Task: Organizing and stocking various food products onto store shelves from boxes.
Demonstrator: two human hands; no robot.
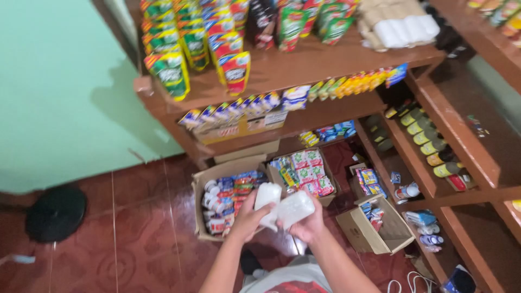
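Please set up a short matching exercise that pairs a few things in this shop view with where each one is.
Things:
1. white plastic bottles
2. black round fan base
3. white rolls
4. yellow-capped bottles

Places:
A. on the red tiled floor by the green wall
B. on the top wooden shelf, towards the right
C. held between the left hand and the right hand
D. in a row on the right-hand shelf unit

Pairs: 1-C, 2-A, 3-B, 4-D
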